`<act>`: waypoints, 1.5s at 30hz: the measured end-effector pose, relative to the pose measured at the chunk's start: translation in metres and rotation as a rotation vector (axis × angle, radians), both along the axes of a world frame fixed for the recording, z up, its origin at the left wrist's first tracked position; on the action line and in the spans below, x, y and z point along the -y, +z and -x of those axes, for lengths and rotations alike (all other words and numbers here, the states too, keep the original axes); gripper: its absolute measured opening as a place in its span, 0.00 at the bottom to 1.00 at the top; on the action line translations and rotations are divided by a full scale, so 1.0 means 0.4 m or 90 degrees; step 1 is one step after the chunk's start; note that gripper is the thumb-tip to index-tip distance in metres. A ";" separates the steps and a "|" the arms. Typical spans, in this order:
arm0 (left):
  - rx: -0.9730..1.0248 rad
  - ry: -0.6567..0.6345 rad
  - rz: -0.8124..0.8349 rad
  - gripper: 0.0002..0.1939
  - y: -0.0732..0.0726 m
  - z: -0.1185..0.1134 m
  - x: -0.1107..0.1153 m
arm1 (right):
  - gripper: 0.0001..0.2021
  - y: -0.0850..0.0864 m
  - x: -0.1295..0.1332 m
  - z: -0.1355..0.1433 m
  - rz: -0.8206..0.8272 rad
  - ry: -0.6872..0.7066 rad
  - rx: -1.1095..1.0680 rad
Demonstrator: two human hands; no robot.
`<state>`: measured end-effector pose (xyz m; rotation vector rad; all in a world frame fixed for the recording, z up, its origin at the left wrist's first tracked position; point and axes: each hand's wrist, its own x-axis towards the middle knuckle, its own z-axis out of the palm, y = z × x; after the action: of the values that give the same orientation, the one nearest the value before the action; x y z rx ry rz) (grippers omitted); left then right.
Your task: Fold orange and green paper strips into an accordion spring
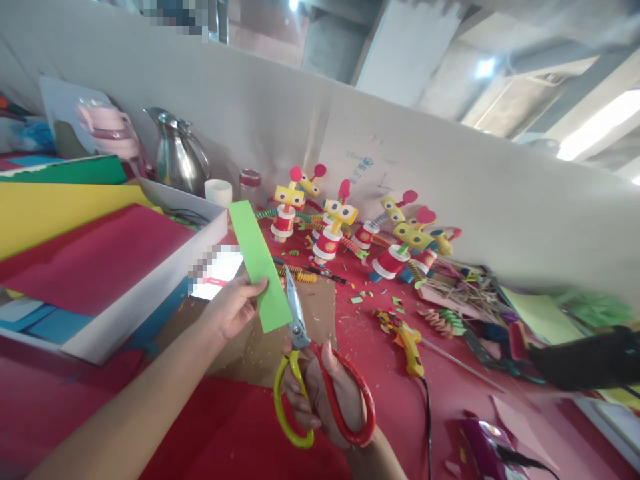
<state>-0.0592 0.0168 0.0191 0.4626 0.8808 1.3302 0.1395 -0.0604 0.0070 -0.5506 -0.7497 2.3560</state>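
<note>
My left hand (pixel 239 303) pinches a flat strip of bright green paper (pixel 257 257) by its edge, thumb on top. In my right hand (pixel 325 387) is a pair of scissors (pixel 297 327) with one yellow and one red handle loop, my fingers through the loops. The blades point away from me, look nearly closed, and lie beside the strip's lower right edge. Whether they touch the paper I cannot tell. Beneath both hands lies a brown cardboard sheet (pixel 320 323) on the red table.
Several paper-cup robot figures (pixel 327 243) stand along the wall. A yellow glue gun (pixel 407 340) with a cord lies right, near a purple device (pixel 493 447). To the left is a white box (pixel 150 280) with coloured paper; behind it stand a steel jug (pixel 177 157) and white cup (pixel 219 192).
</note>
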 end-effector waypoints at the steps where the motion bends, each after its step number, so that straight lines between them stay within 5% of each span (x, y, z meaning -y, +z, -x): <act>1: 0.001 0.002 0.000 0.08 0.003 0.005 -0.002 | 0.28 0.002 0.001 -0.001 0.000 0.001 0.000; 7: 0.015 -0.018 -0.021 0.08 0.012 0.026 -0.004 | 0.28 0.007 0.002 -0.002 -0.002 0.002 -0.009; 14: 0.032 -0.114 -0.017 0.08 0.008 -0.020 0.025 | 0.32 -0.001 -0.006 0.001 -0.029 -0.021 -0.001; 21: 0.030 -0.065 0.016 0.09 0.017 -0.024 0.025 | 0.35 0.014 -0.002 -0.004 -0.050 -0.080 0.007; 27: 0.050 -0.105 -0.019 0.13 0.013 -0.021 0.026 | 0.38 0.004 -0.009 -0.009 -0.053 -0.052 -0.017; 35: 0.089 -0.082 0.025 0.14 0.022 -0.006 0.021 | 0.37 0.003 -0.003 -0.002 -0.057 -0.039 -0.001; 41: 0.085 0.013 0.006 0.10 0.021 0.008 0.002 | 0.39 -0.002 -0.002 0.007 -0.056 -0.015 0.013; 45: 0.070 -0.008 -0.008 0.09 0.025 0.011 0.002 | 0.40 -0.011 -0.001 0.007 -0.044 -0.013 0.008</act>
<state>-0.0637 0.0160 0.0291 0.3996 0.7782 1.3372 0.1365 -0.0598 0.0025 -0.5417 -0.8247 2.3001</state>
